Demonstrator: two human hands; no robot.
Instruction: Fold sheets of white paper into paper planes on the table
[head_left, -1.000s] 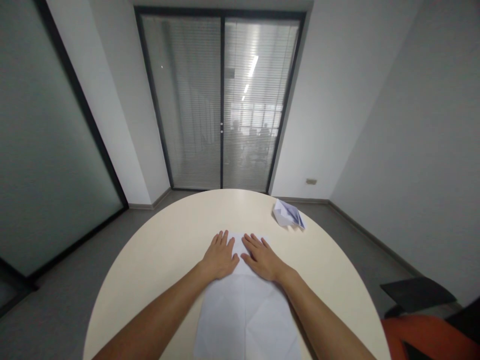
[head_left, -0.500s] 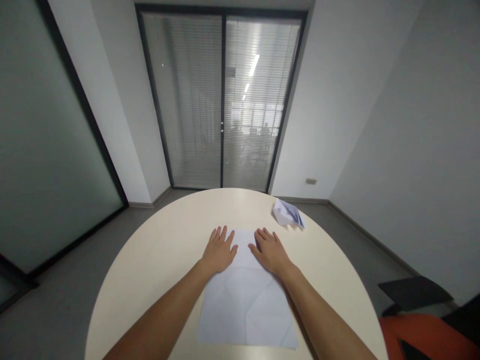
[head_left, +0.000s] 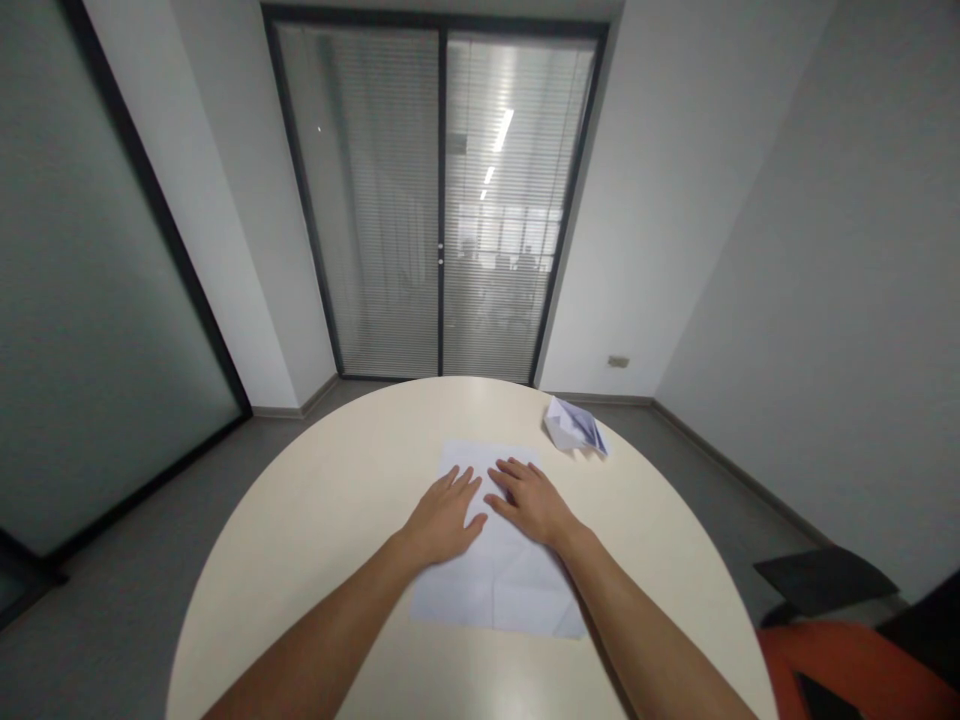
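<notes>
Left hand (head_left: 442, 520) and right hand (head_left: 534, 500) lie spread flat on creased paper sheet (head_left: 491, 580); light, limp, likely slides; lift by an edge

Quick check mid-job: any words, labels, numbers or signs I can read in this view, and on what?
No text can be read anywhere in this view.
Sheet of paper under the left hand and right hand: blank, only creases.
Folded paper near the table edge: bluish-grey patches, too small to tell if print.
Wall plate: no legible marking.
</notes>
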